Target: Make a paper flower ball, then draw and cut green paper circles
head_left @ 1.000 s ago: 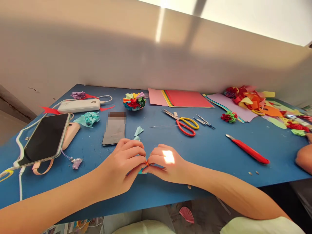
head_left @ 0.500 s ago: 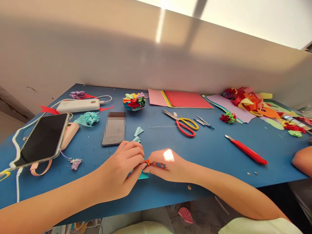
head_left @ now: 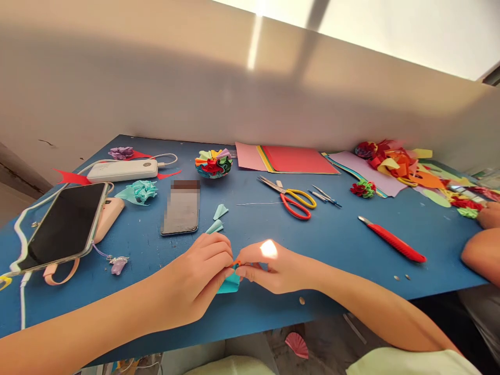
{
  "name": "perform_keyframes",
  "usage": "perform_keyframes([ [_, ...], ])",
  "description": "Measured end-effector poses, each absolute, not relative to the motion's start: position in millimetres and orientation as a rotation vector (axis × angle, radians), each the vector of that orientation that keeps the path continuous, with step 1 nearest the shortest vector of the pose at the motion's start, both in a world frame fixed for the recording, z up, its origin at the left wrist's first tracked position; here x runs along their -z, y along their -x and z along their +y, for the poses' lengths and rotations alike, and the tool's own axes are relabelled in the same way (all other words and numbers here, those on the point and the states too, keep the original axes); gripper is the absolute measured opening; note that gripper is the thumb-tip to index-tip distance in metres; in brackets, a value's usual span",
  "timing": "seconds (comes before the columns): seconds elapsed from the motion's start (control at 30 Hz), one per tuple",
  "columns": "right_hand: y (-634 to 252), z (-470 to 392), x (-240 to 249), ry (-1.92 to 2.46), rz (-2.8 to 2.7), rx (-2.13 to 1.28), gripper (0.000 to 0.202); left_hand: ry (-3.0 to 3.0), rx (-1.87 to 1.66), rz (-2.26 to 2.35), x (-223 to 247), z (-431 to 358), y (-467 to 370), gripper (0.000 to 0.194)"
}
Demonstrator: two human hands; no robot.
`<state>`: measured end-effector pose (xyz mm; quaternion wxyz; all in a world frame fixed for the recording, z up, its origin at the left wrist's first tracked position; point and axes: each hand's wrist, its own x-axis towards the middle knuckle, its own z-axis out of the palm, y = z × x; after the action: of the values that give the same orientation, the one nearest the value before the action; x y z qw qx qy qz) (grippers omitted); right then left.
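My left hand and my right hand meet near the front edge of the blue table. The left fingers are closed on a folded turquoise paper, which shows below them. Between both sets of fingertips is a small orange piece, pinched by my right thumb and forefinger. Two light-blue folded paper pieces, one nearer and one farther, lie just beyond my left hand. A multicoloured ruffled paper ball sits farther back.
Phones and a white power bank with cables lie left. Behind are scissors and stacked coloured paper. A red cutter lies right, near another person's arm and piled paper scraps.
My left hand has shifted slightly down and left, showing more of the turquoise paper and the nearer light-blue piece. Another person's hand now shows at the right edge.
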<state>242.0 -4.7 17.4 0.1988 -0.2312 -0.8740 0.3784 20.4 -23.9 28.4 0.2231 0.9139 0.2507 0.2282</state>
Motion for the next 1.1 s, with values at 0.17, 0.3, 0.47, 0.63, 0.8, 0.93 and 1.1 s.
perform_keyframes([
  [0.17,-239.9,-7.9,-10.5,0.705,-2.326,-0.974,0.011,-2.492,-0.545,0.732,-31.0,-26.1,-21.9,0.014],
  [0.3,-241.9,-7.6,-11.3,0.652,-2.333,-0.981,0.01,-2.441,-0.617,0.716,-27.8,-24.8,-23.3,0.008],
  [0.47,-242.5,-8.4,-15.6,0.639,-2.347,-1.127,0.013,-2.417,-0.756,0.596,-22.7,-22.4,-23.2,0.02],
  [0.63,-239.4,-7.1,-13.7,0.634,-2.273,-1.155,0.009,-2.41,-0.689,0.669,-30.2,-24.9,-23.3,0.022],
  [0.8,-243.2,-3.3,-14.7,0.545,-2.281,-1.318,0.012,-2.357,-0.687,0.665,-35.9,-26.5,-24.6,0.021],
  [0.93,-243.4,-6.7,-21.4,0.601,-2.358,-1.23,0.017,-2.319,-0.686,0.689,-35.3,-26.9,-24.7,0.019],
  [1.1,-241.3,-9.3,-17.1,0.615,-2.404,-0.911,0.014,-2.248,-0.676,0.739,-31.6,-28.1,-24.6,0.02],
])
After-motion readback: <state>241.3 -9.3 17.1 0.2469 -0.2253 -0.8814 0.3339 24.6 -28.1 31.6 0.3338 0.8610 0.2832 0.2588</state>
